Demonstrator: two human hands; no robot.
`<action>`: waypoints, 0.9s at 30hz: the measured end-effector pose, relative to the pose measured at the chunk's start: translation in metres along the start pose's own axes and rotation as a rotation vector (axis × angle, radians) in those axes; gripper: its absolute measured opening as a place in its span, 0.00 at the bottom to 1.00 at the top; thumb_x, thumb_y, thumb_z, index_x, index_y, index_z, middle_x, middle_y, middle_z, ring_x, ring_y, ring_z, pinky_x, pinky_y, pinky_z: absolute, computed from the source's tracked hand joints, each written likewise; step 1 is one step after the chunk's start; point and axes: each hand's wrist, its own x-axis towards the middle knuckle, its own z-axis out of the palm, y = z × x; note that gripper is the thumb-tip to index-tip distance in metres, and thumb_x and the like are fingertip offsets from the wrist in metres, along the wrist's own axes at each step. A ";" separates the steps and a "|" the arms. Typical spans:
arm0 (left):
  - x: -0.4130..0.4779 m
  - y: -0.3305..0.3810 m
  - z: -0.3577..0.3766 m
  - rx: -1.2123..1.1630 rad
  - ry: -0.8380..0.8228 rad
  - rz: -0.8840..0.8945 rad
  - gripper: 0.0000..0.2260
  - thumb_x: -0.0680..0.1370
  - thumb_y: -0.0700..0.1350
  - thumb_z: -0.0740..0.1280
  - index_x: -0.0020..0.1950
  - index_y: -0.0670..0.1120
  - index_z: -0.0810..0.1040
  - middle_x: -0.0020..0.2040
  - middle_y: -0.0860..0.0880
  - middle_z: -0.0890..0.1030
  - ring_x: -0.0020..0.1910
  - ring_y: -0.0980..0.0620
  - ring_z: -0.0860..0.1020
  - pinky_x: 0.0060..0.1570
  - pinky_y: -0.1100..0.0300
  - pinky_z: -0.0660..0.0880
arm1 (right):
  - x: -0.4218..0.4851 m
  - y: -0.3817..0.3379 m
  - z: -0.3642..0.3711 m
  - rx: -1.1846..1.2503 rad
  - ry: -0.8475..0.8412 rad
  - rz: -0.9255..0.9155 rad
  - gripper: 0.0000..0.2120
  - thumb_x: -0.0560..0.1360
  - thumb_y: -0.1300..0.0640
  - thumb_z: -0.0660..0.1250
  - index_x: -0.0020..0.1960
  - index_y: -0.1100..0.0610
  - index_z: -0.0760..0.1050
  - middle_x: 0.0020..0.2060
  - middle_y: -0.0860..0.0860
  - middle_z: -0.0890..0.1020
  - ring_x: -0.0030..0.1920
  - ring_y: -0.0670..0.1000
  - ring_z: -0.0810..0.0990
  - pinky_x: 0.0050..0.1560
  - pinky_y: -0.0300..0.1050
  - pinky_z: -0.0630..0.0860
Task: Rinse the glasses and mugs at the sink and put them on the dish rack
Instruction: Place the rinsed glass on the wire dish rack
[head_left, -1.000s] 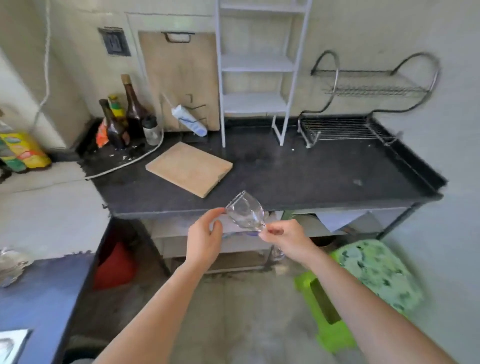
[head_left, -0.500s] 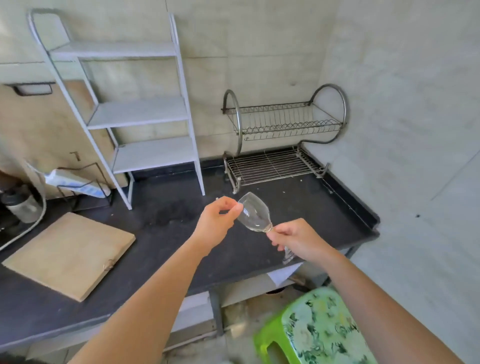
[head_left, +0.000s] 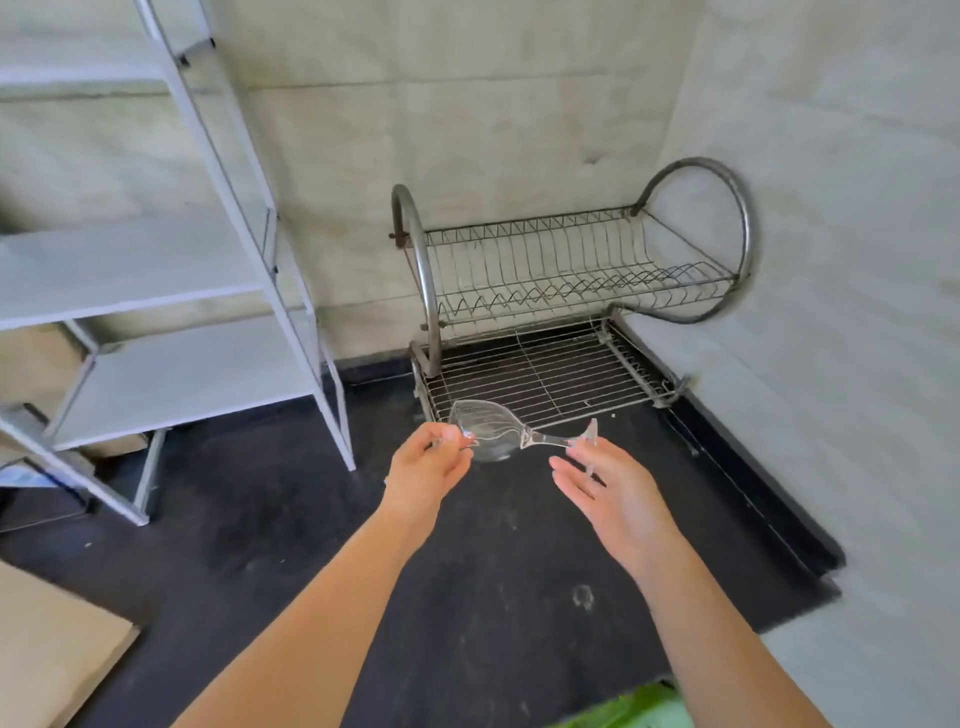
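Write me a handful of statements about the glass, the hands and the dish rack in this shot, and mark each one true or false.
1. The wine glass is held roughly sideways in the air between the two hands. True.
2. A mug already sits on the lower tier of the dish rack. False: neither tier shows any dishes.
3. The left hand pinches the glass at the bowl end. True.
4. The dish rack stands to the left of the white shelf unit. False: it stands to the right of it, in the corner of the dark counter.
5. The right hand is at the bowl end too. False: it is at the stem and foot end.
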 end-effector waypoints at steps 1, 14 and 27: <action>0.008 -0.005 0.006 -0.021 0.010 0.000 0.08 0.81 0.40 0.62 0.42 0.43 0.73 0.57 0.41 0.80 0.59 0.49 0.78 0.63 0.56 0.73 | 0.011 0.002 0.005 0.092 0.018 0.002 0.15 0.76 0.62 0.67 0.61 0.66 0.74 0.59 0.59 0.79 0.56 0.55 0.82 0.52 0.46 0.78; 0.073 -0.024 0.008 0.935 0.217 0.345 0.12 0.78 0.49 0.67 0.61 0.50 0.80 0.57 0.54 0.78 0.57 0.53 0.73 0.57 0.63 0.69 | 0.138 -0.027 0.034 -0.317 0.177 -0.149 0.07 0.78 0.61 0.65 0.43 0.63 0.78 0.39 0.53 0.82 0.32 0.45 0.76 0.52 0.43 0.79; 0.110 -0.026 -0.040 0.838 0.014 0.133 0.05 0.75 0.44 0.70 0.48 0.52 0.84 0.42 0.54 0.84 0.43 0.58 0.81 0.47 0.69 0.74 | 0.223 0.001 0.128 -0.829 -0.045 -0.449 0.08 0.75 0.61 0.67 0.38 0.61 0.78 0.36 0.58 0.80 0.37 0.54 0.77 0.45 0.47 0.75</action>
